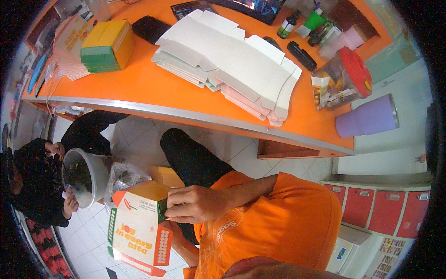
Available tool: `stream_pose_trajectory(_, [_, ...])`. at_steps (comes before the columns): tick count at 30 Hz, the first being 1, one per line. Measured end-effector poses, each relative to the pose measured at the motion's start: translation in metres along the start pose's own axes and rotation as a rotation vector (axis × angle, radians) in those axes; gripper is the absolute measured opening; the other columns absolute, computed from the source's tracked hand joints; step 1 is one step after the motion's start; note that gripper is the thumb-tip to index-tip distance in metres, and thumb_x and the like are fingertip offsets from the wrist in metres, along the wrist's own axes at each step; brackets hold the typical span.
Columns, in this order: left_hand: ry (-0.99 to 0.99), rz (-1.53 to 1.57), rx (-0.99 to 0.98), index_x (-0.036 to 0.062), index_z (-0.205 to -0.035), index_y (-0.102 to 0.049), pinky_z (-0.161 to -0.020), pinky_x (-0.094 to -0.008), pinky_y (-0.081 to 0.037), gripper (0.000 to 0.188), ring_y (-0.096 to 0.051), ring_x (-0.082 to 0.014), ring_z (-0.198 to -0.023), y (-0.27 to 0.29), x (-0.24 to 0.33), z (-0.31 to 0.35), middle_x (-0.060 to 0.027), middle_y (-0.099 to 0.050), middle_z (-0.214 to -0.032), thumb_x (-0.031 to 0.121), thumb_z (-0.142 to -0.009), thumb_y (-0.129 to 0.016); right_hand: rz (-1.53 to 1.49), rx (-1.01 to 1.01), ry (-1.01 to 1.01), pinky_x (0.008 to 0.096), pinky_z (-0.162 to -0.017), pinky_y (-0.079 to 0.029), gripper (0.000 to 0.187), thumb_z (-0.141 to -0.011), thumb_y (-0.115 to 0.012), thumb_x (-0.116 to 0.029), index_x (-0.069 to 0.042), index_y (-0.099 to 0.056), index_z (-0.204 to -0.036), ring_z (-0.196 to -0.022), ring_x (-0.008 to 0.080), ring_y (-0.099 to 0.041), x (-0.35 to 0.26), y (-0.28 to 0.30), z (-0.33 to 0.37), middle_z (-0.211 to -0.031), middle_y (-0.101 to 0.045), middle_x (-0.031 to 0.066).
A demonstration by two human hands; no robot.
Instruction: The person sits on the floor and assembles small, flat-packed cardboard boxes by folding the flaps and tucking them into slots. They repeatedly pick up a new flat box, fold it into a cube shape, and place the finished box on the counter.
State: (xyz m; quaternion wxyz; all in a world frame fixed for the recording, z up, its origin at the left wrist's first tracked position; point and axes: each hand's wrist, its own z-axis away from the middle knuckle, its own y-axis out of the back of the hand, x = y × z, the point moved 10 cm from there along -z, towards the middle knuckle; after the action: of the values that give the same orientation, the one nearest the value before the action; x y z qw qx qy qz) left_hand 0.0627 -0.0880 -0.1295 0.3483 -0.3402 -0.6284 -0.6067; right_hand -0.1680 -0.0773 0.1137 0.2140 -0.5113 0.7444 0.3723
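Note:
A partly folded cardboard box, white with orange and yellow print and red and green edges, is held in front of my orange shirt, its end flaps sticking out. My right hand grips its upper side, fingers curled over the dark green edge near the yellow panel. Lower down, my left hand supports the box from its near side; most of its fingers are hidden behind the carton.
On the orange table lie a stack of flat white cartons, folded yellow-green cartons, a red-lidded jar and a purple tumbler. Another person in black sits beside a white bucket. A plastic bag is near my box.

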Motion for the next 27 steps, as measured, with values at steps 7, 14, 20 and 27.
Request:
stream_pose_trajectory(7, [0.004, 0.033, -0.050, -0.0008, -0.115, -0.060, -0.078, -0.0376, -0.050, 0.036, -0.062, -0.0272, -0.098, -0.006, 0.005, -0.008, -0.0174, -0.061, -0.120, 0.022, -0.089, -0.066, 0.053, 0.060, 0.026, 0.0329, -0.067, -0.053, 0.018, -0.077, -0.079, -0.014, -0.009, -0.062, -0.077, -0.087, 0.0240, -0.058, 0.000, 0.006, -0.006, -0.085, -0.052, 0.0056])
stream_pose_trajectory(14, [-0.020, 0.210, -0.260, -0.0003, -0.115, -0.060, -0.079, -0.0380, -0.050, 0.037, -0.061, -0.0279, -0.099, -0.028, 0.046, -0.033, -0.0179, -0.060, -0.122, 0.024, -0.088, -0.066, -0.041, 0.060, -0.207, 0.0298, -0.066, -0.050, 0.037, -0.079, -0.081, -0.030, -0.005, -0.053, -0.076, -0.089, 0.0206, -0.055, 0.047, 0.001, 0.004, -0.098, -0.046, 0.0092])
stream_pose_trajectory(20, [-0.418, 0.215, -0.439, 0.0005, -0.140, -0.044, -0.103, -0.0480, -0.040, 0.077, -0.046, -0.0394, -0.126, -0.032, 0.217, -0.020, -0.0254, -0.044, -0.140, 0.028, -0.078, -0.079, -0.368, -0.077, -0.407, 0.0281, -0.078, -0.053, 0.046, -0.088, -0.074, -0.022, -0.003, -0.044, -0.117, -0.094, 0.0183, -0.059, 0.081, -0.016, 0.016, -0.110, -0.049, 0.0110])
stream_pose_trajectory(27, [-0.478, -0.124, -0.426, 0.0011, -0.138, -0.041, -0.102, -0.0438, -0.045, 0.076, -0.044, -0.0387, -0.127, -0.049, 0.204, -0.012, -0.0191, -0.043, -0.140, 0.000, -0.070, -0.076, -0.428, -0.002, -0.670, 0.0309, -0.075, -0.056, 0.033, -0.091, -0.066, -0.011, 0.002, -0.053, -0.119, -0.086, 0.0213, -0.069, 0.119, -0.021, 0.049, -0.095, -0.068, 0.0151])
